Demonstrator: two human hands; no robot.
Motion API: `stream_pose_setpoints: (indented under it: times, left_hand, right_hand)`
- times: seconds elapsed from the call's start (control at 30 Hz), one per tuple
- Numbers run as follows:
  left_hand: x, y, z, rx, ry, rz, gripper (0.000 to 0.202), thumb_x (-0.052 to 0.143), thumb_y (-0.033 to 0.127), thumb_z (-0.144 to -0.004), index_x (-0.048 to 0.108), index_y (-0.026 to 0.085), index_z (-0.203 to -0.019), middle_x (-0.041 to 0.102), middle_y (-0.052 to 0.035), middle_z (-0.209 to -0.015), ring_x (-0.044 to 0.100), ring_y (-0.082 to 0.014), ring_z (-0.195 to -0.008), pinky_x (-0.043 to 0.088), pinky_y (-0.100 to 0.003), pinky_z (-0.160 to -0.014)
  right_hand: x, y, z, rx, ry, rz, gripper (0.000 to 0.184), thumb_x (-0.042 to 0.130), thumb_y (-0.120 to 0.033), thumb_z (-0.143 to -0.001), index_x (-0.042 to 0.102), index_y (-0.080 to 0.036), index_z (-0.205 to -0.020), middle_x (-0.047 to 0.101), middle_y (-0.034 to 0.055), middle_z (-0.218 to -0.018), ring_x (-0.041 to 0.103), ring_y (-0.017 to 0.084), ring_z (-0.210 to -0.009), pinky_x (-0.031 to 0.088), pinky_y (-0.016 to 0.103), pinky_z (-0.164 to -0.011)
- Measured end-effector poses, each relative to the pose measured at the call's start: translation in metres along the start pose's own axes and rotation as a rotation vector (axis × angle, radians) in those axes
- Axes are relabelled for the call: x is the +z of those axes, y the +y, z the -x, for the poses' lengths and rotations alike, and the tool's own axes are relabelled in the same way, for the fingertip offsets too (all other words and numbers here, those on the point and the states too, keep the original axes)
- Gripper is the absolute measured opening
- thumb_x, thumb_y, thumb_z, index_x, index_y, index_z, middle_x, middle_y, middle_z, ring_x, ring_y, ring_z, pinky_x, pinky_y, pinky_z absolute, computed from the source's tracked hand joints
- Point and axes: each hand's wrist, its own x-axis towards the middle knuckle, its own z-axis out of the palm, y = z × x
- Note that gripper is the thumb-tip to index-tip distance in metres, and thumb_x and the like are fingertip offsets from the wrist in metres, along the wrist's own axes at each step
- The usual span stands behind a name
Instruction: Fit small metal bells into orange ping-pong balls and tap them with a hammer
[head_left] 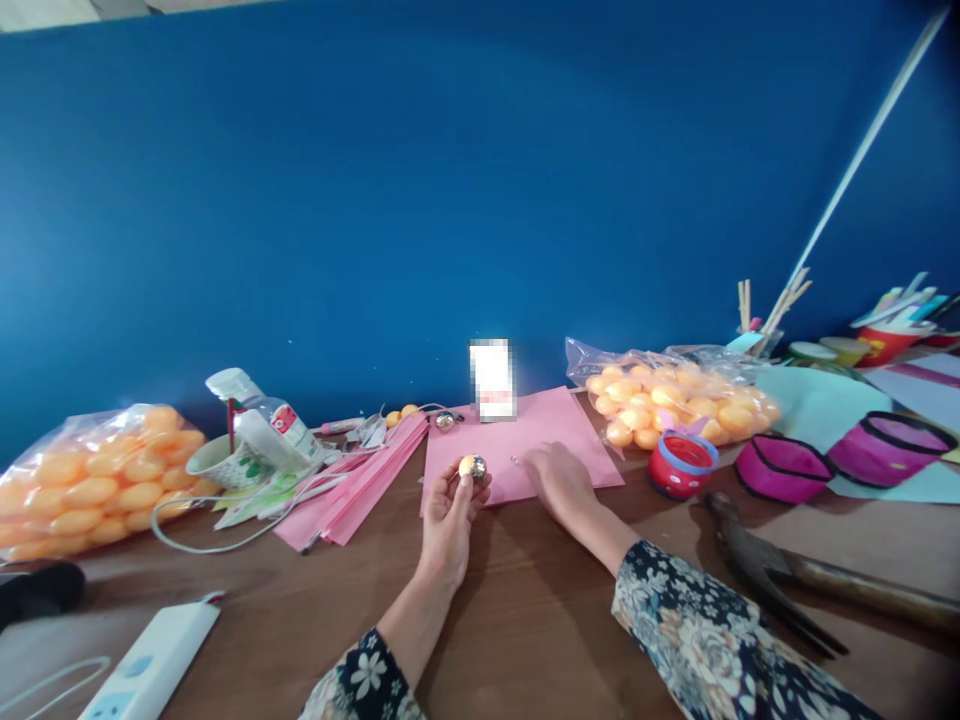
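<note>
My left hand (451, 520) is closed around a small ball (472, 466), part pale orange and part shiny silver, held up just in front of the pink sheet (555, 420). My right hand (556, 480) rests low over that sheet, fingers bent together at its surface. A tiny shiny bit (515, 460) shows by the fingertips; what they pinch, if anything, is too small to make out. Another silver ball (445, 421) lies at the sheet's left corner. Behind the hands, a white upright item (493, 378) is blurred out.
Bags of orange balls stand at left (97, 480) and right (675, 395). Left are pink strips (367, 480), a cup (225, 465), a bottle (277, 420) and a power strip (154, 665). At right lie a red tub (679, 470), magenta pouches (784, 468) and a hammer (810, 570).
</note>
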Motion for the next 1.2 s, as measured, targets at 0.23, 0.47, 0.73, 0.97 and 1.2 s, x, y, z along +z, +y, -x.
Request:
stream_pose_setpoints:
  times: [0.23, 0.47, 0.73, 0.97, 1.2]
  left_hand:
    - [-0.006, -0.008, -0.002, 0.024, -0.025, -0.037, 0.053, 0.067, 0.029, -0.069, 0.05, 0.02, -0.118, 0.059, -0.0089, -0.114, 0.06, -0.0181, -0.097, 0.043, -0.035, -0.09]
    - [-0.004, -0.004, -0.001, 0.04, -0.061, -0.15, 0.052, 0.069, 0.025, -0.066, 0.053, 0.021, -0.116, 0.061, -0.0079, -0.112, 0.056, -0.0186, -0.103, 0.043, -0.03, -0.089]
    - [0.002, 0.005, 0.006, -0.037, -0.085, -0.173, 0.059, 0.071, 0.026, -0.062, 0.053, 0.022, -0.118, 0.059, -0.0086, -0.116, 0.058, -0.022, -0.101, 0.048, -0.033, -0.083]
    - [0.001, 0.001, 0.004, -0.003, -0.054, -0.09, 0.048, 0.066, 0.032, -0.068, 0.056, 0.018, -0.113, 0.064, -0.0091, -0.105, 0.061, -0.0195, -0.094, 0.046, -0.034, -0.087]
    - [-0.004, -0.003, 0.001, -0.003, -0.068, -0.065, 0.045, 0.064, 0.031, -0.071, 0.055, 0.019, -0.113, 0.064, -0.0086, -0.105, 0.061, -0.0181, -0.095, 0.045, -0.031, -0.087]
  right_hand:
    - [-0.004, -0.002, 0.004, 0.048, 0.1, -0.149, 0.017, 0.046, -0.022, -0.081, 0.062, -0.019, -0.077, 0.066, 0.0039, -0.071, 0.059, 0.017, -0.065, 0.039, 0.024, -0.059]
    - [-0.007, -0.014, 0.009, 0.117, 0.157, -0.677, 0.013, 0.049, -0.026, -0.079, 0.059, -0.018, -0.076, 0.067, 0.0045, -0.078, 0.062, 0.016, -0.07, 0.047, 0.024, -0.062]
    - [-0.012, -0.033, 0.018, 0.085, 0.136, -0.876, 0.02, 0.044, -0.031, -0.085, 0.057, -0.018, -0.078, 0.064, 0.0021, -0.072, 0.058, 0.015, -0.066, 0.046, 0.024, -0.063]
    - [-0.012, -0.034, 0.019, 0.112, 0.131, -0.908, 0.015, 0.047, -0.031, -0.084, 0.054, -0.019, -0.081, 0.06, 0.001, -0.07, 0.057, 0.014, -0.064, 0.046, 0.024, -0.063]
    - [-0.017, -0.037, 0.021, 0.124, 0.045, -0.992, 0.023, 0.051, -0.038, -0.081, 0.058, -0.017, -0.074, 0.062, 0.0001, -0.065, 0.056, 0.013, -0.056, 0.046, 0.022, -0.055]
